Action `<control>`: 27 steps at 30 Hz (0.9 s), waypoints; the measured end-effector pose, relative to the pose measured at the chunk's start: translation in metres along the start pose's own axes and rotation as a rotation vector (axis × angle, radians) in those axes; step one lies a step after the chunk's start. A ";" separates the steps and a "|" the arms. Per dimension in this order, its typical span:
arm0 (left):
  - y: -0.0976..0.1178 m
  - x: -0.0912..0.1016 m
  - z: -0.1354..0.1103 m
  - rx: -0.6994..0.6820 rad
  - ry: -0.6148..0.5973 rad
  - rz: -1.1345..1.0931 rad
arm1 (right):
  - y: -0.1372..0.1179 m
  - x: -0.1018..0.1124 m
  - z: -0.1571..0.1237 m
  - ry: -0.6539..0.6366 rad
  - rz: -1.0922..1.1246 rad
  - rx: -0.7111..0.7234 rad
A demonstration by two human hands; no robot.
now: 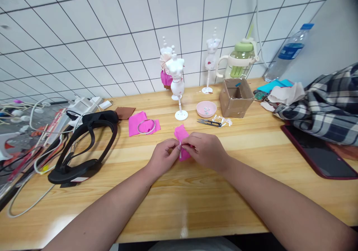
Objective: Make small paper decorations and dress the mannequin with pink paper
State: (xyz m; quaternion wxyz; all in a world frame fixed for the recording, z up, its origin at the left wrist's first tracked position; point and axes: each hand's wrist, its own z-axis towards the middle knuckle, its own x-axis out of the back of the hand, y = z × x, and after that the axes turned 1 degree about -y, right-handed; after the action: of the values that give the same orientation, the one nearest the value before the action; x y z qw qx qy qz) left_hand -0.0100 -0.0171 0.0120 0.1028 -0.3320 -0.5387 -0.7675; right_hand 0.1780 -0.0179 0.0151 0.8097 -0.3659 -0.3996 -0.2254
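A small piece of pink cloth [181,132] lies on the table in front of me, with a narrow white strip [180,154] running along it. My left hand [164,157] is closed, thumb and forefinger pinching at the strip's left side. From the right, my right hand [207,151] pinches the cloth beside the strip and covers part of it. The two sets of fingertips nearly meet. Just beyond stands a white mini dress form [176,75]. Thread snips [209,123] and white scraps [226,121] lie ahead of my right hand.
More pink cloth [135,123] with a metal ring [140,131] on it lies left. Behind are a pink dish [199,111], a cardboard box [236,105], another dress form [210,59] and a green-lidded cup [243,55]. A black headset [77,171] stands left; a phone [316,152] lies right.
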 end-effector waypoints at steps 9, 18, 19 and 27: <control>0.001 0.001 -0.001 -0.040 -0.008 0.051 | -0.002 0.001 -0.003 0.037 -0.106 0.059; 0.002 0.001 -0.002 -0.047 -0.044 0.093 | -0.002 0.004 -0.001 0.042 -0.135 0.028; 0.002 0.000 -0.002 -0.045 -0.043 0.090 | -0.003 0.004 -0.001 0.040 -0.120 0.012; 0.001 -0.001 -0.002 -0.028 -0.027 0.076 | -0.005 0.003 0.005 -0.031 0.263 -0.174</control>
State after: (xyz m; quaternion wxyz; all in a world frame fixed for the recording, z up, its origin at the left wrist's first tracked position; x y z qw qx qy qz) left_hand -0.0097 -0.0197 0.0121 0.1200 -0.3638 -0.5164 -0.7659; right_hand 0.1737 -0.0173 0.0220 0.7912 -0.4873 -0.3397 -0.1455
